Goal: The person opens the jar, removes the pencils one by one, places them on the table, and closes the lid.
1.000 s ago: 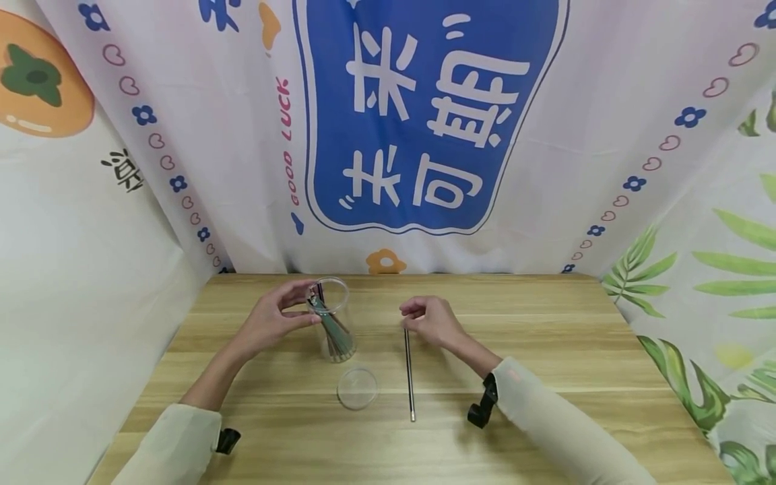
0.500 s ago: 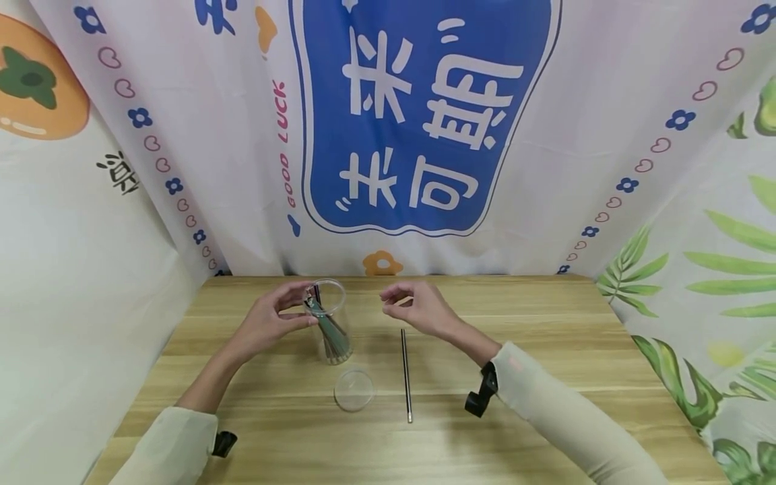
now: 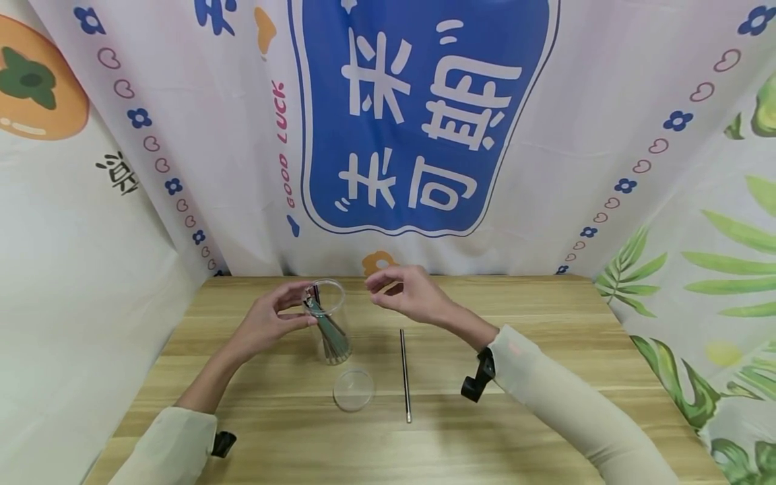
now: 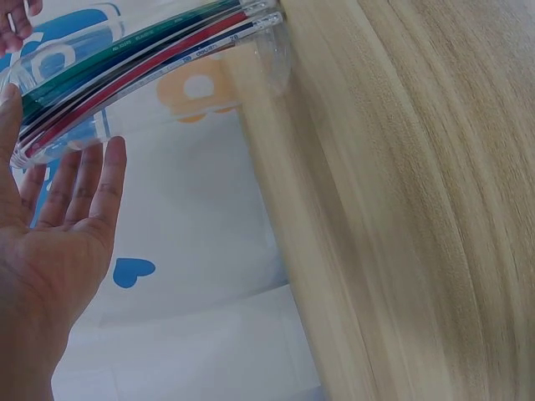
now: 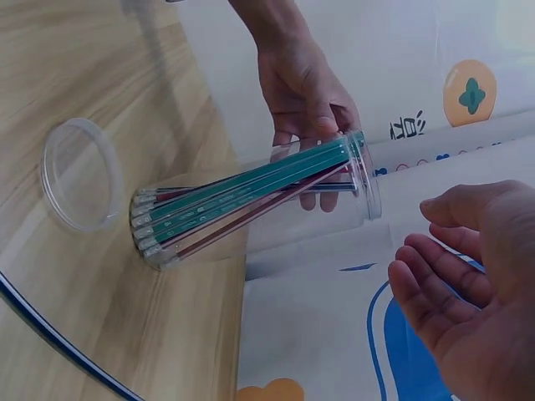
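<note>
The clear jar (image 5: 301,224) is on the bench (image 3: 273,431) left of the middle, its mouth uncovered and its base seeming to meet the wood; whether it stands quite upright, I cannot tell. Inside, a bundle of pencils (image 5: 242,195) fans out, tops leaning to the rim on the left hand's side. The left hand (image 3: 275,318) holds the jar near its rim, thumb and fingers set round the wall. The right hand (image 3: 411,294) is near the mouth, holding nothing, thumb and loosely bent fingers apart. The step in hand looks like steadying the jar for work at its mouth. Light, even pressure should do, since thin plastic, if it is that, may flex; gripping so high, the hand should also keep the base from sliding. The right fingers would do best to come in from above, over the rim, and take one pencil by its top without dragging its neighbours. Nearer the person, the lid (image 3: 354,391) lies flat, with a single pencil (image 3: 405,377) beside it; both sleeves should pass clear of these.
</note>
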The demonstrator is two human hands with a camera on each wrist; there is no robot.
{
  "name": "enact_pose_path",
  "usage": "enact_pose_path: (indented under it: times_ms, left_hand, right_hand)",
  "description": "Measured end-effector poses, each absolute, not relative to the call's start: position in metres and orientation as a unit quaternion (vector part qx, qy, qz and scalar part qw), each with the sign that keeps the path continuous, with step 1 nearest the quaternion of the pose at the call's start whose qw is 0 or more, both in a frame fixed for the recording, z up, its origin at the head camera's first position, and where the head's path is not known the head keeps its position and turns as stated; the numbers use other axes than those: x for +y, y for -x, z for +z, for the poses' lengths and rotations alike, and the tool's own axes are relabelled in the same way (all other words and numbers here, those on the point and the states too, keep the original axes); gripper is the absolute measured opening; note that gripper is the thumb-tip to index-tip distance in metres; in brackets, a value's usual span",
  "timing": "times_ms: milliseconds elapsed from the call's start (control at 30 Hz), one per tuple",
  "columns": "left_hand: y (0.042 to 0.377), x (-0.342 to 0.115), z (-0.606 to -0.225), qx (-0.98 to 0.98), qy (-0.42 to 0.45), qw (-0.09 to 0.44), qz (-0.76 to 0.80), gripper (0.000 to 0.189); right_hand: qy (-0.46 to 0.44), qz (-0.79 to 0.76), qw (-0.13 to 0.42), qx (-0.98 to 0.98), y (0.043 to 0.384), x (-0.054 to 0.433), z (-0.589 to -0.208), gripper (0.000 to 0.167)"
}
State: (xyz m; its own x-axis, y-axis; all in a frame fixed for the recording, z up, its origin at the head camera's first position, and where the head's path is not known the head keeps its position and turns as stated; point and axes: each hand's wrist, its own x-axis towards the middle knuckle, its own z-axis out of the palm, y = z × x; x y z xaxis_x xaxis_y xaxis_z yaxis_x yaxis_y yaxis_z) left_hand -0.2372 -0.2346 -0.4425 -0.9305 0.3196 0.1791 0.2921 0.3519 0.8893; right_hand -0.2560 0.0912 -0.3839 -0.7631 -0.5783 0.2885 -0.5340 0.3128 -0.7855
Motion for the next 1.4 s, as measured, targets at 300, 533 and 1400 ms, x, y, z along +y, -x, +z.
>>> enact_pose_path:
  times_ms: [300, 533, 1400]
  left_hand:
    - [0.238, -0.235, -0.442, 0.826, -0.18, 0.016, 0.533, 0.067]
    - [0.239, -0.235, -0.443, 0.827, -0.181, 0.014, 0.533, 0.068]
    - [0.239, -0.236, -0.445, 0.827, -0.185, 0.023, 0.531, 0.069]
  right_hand:
    - [0.387, -0.447, 0.018, 0.806, 0.264, 0.083, -0.37, 0.024]
    - [0.431, -0.443, 0.031, 0.785, 0.271, 0.072, -0.362, 0.023]
    - [0.498, -0.344, 0.061, 0.793, 0.284, 0.026, -0.357, 0.026]
